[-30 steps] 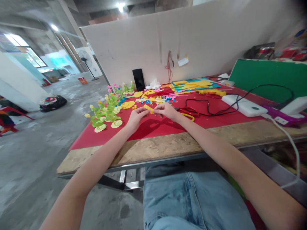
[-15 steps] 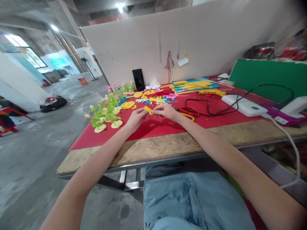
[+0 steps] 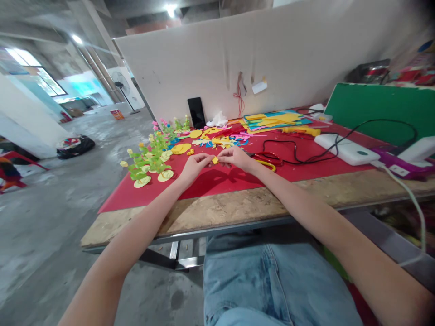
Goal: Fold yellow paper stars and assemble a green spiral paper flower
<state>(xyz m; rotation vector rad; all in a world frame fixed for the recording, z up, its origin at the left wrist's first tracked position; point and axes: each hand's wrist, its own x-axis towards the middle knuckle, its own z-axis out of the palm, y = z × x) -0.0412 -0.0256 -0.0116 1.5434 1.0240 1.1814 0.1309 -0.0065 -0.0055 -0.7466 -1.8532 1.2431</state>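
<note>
Both my hands meet over the red mat (image 3: pixel 217 181) on the worktable. My left hand (image 3: pixel 194 165) and my right hand (image 3: pixel 235 156) each pinch an end of a small yellow foam piece (image 3: pixel 215 160) held just above the mat. Both sets of fingers are closed on it. Only a short bit of the yellow piece shows between the fingertips. Red-handled scissors (image 3: pixel 268 159) lie right of my right hand.
Green and yellow foam flowers (image 3: pixel 151 158) stand at the mat's left. Coloured foam scraps (image 3: pixel 220 138) and stacked sheets (image 3: pixel 275 120) lie behind my hands. A black phone (image 3: pixel 196 112) leans on the white partition. Cables, a white power strip (image 3: pixel 346 149) and a green board (image 3: pixel 377 108) fill the right.
The yellow piece showed as a longer strip between my hands; now only a small bit is visible. My fingertips have come closer together.
</note>
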